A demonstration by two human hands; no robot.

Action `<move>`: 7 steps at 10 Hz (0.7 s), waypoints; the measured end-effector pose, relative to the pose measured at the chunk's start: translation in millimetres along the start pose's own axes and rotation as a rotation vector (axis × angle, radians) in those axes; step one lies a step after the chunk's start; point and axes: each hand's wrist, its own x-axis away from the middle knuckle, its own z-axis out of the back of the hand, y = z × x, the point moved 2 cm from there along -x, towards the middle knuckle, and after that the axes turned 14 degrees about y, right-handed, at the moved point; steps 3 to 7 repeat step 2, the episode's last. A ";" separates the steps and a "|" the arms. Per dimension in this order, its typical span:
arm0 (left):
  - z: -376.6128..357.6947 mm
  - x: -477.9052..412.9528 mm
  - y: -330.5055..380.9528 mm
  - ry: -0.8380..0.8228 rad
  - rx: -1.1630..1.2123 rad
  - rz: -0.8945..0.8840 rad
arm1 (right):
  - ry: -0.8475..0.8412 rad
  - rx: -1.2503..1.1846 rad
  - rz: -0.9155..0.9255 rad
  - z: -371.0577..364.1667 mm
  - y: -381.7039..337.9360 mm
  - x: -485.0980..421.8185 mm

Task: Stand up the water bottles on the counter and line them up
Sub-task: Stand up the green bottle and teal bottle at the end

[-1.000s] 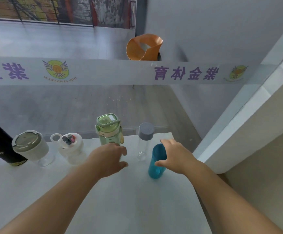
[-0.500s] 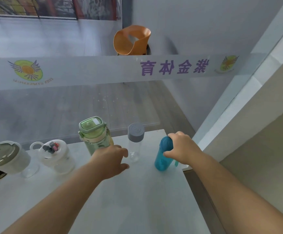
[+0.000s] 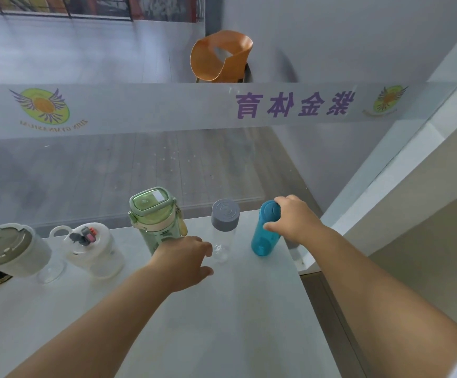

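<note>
Right hand (image 3: pixel 294 222) is gripping the teal bottle (image 3: pixel 264 236) near its cap, fingers wrapped around the neck; bottle is upright at the right end of the counter (image 3: pixel 221 323), close to the edge. Left hand (image 3: pixel 185 260) is sitting half curled, fingers loose, between the green bottle (image 3: pixel 153 219) and the clear bottle (image 3: pixel 223 230); it's covering the green bottle's base, can't tell if it's actually touching it, and it isn't pinching anything. Further left, the white bottle (image 3: pixel 91 249) and the grey-lid cup (image 3: pixel 9 249) are also standing, so the row looks nearly done, just final spacing on the teal one. To do this well: slide the teal bottle along the counter instead of lifting it, bring it level with the clear bottle's base, match the gap, and keep it off that right edge. A grip that high is tippy, so I'd be pushing low or going slow. Writing: the frosted band (image 3: pixel 167 107) on the glass is showing four purple Chinese characters, mirrored, reading 紫金体育 from the other side, plus winged green-and-orange logos; the small text under the logos is too fine to read. No bottle brand readable.
</note>
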 end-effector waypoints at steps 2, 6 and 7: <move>7.9 6.6 2.9 0.013 -0.002 0.000 | 0.033 0.072 0.085 14.1 0.0 7.2; 7.9 6.6 2.9 0.013 -0.002 0.000 | 0.033 0.072 0.085 14.1 0.0 7.2; 7.9 6.6 2.9 0.013 -0.002 0.000 | 0.033 0.072 0.085 14.1 0.0 7.2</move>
